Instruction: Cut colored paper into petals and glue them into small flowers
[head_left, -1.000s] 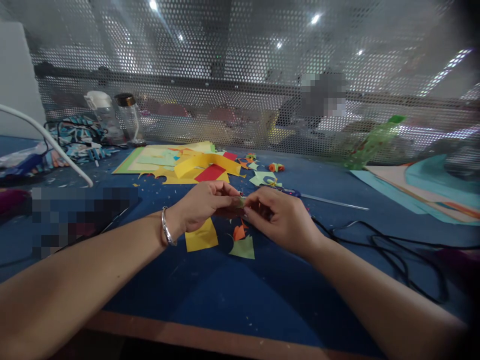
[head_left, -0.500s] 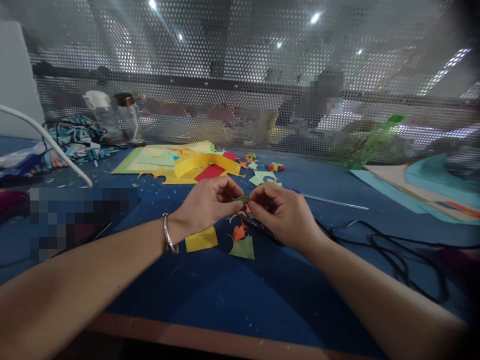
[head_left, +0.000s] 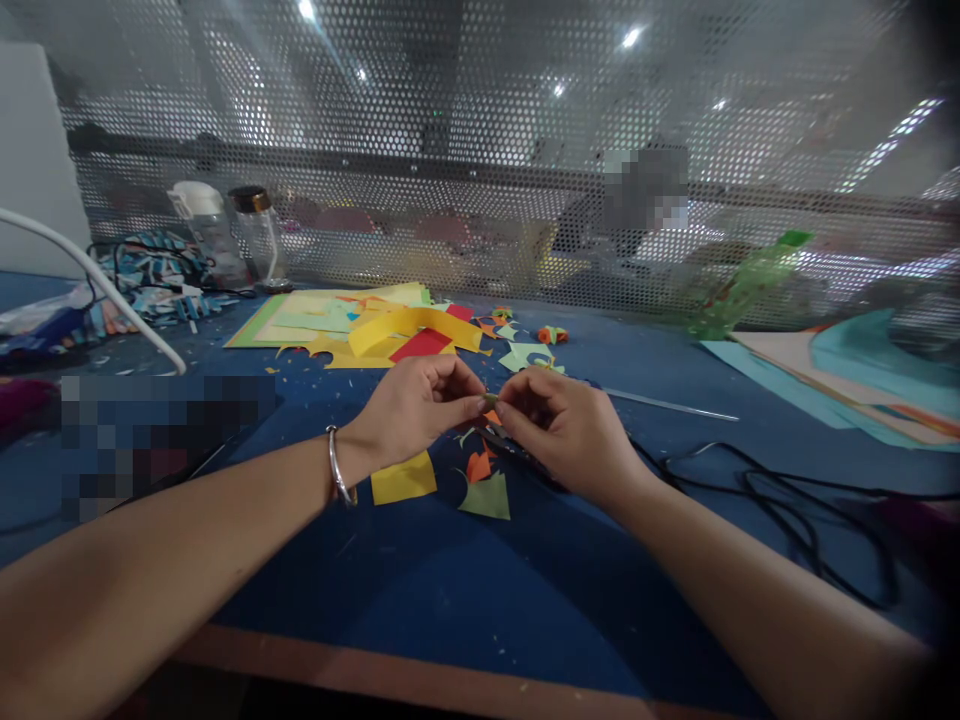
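Observation:
My left hand [head_left: 412, 410] and my right hand [head_left: 566, 430] meet above the blue table [head_left: 465, 590], fingertips pinched together on a tiny green paper piece [head_left: 489, 400]. A silver bangle [head_left: 335, 465] sits on my left wrist. Under the hands lie a yellow paper scrap [head_left: 403, 480], an orange scrap [head_left: 477, 465] and a green scrap [head_left: 487, 496]. Scissors lie partly hidden beneath my right hand.
A pile of coloured paper sheets [head_left: 360, 325] lies behind the hands, with small folded pieces [head_left: 551, 334] nearby. Black cable [head_left: 787, 500] loops at the right. Two bottles [head_left: 225, 235] stand at the back left by a perforated metal screen [head_left: 480, 150]. Large teal sheets [head_left: 847, 370] lie far right.
Both hands lifted slightly and drew together, the pinch on the tiny green piece tightening; the right hand shifted a little toward me. Nothing else moved.

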